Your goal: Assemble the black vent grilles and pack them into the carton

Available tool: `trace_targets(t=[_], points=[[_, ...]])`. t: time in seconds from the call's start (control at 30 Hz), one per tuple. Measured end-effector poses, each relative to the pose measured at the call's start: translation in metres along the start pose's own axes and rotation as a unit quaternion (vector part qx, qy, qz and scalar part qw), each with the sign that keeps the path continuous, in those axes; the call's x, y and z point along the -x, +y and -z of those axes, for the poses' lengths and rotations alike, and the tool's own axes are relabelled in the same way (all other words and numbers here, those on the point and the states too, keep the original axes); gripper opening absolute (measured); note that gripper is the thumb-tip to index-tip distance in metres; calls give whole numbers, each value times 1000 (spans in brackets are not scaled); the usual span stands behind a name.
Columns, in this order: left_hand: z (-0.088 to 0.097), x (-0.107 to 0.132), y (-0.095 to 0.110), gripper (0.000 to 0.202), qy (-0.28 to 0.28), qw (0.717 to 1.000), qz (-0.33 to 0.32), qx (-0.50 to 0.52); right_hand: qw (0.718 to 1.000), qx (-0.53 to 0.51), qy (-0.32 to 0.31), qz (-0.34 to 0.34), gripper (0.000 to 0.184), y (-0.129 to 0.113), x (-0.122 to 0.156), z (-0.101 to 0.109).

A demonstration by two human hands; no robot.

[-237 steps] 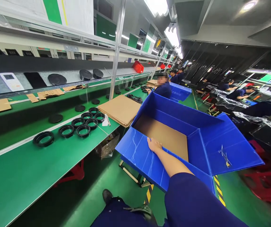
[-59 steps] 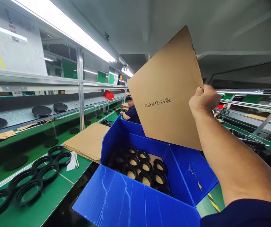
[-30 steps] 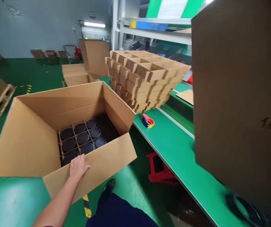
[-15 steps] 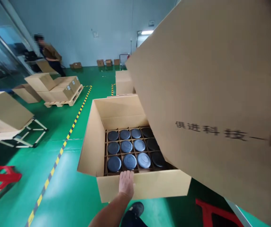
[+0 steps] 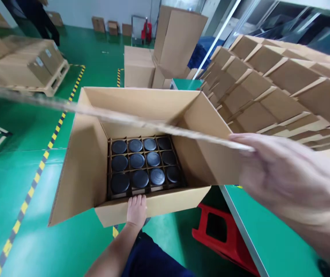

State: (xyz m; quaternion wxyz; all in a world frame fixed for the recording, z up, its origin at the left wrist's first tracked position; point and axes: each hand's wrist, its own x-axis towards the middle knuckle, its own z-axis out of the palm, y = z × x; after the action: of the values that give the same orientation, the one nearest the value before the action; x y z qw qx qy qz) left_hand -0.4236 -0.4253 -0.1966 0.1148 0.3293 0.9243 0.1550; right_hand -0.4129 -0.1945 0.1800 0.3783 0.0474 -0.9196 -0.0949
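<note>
An open cardboard box (image 5: 115,94) holds several round black lids (image 5: 137,161) in a cardboard divider grid (image 5: 150,168). My left hand (image 5: 136,211) grips the near edge of this box, its fingers hooked over the top of the front flap (image 5: 170,202). Above the box, a flat cardboard sheet (image 5: 136,122) is seen almost edge-on, slanting across the view. My right hand (image 5: 286,169), blurred, pinches the sheet's right end between thumb and fingers. The sheet hides part of the box's far inside wall.
Folded cardboard dividers (image 5: 274,84) are stacked at the right. A red stool (image 5: 219,231) stands beside a green-topped table (image 5: 292,227). Boxes on a pallet (image 5: 51,86) and a person (image 5: 38,17) are at the left; more cartons (image 5: 139,67) stand behind the box.
The sheet has turned from broad face to nearly edge-on and swung left over the box, bringing my right hand into view. My left hand stays on the box edge. The view has tilted down and right.
</note>
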Motion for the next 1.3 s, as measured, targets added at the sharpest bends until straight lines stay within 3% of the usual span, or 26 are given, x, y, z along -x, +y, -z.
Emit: trace_targets(t=[0.1,0.17,0.33,0.5,0.6,0.73,0.83,1.03,1.3], points=[[-3,2,0,42,23,1000,-1,-14,989,-58,-21,132,32,-18,5,-42],[-7,3,0,39,46,999,-3,-27,983,-84,-50,153,29,-29,26,-75],[-13,5,-1,34,70,996,-12,-50,968,-158,-147,126,26,-50,90,-140],[-8,6,-1,31,53,996,-14,-65,963,-170,-201,61,27,-60,118,-183],[-6,6,1,30,67,996,-17,-64,935,-210,-278,60,25,-77,142,-203],[-6,5,4,25,101,992,-22,-72,896,-258,-357,-56,24,-113,186,-208],[-8,5,4,23,109,991,-17,-79,885,-266,-380,-49,24,-124,207,-203],[-11,6,2,33,96,992,-19,-85,935,-212,-280,55,25,-104,208,-203],[-10,5,2,35,88,994,-6,-71,970,-191,-146,-29,22,-99,170,-194]])
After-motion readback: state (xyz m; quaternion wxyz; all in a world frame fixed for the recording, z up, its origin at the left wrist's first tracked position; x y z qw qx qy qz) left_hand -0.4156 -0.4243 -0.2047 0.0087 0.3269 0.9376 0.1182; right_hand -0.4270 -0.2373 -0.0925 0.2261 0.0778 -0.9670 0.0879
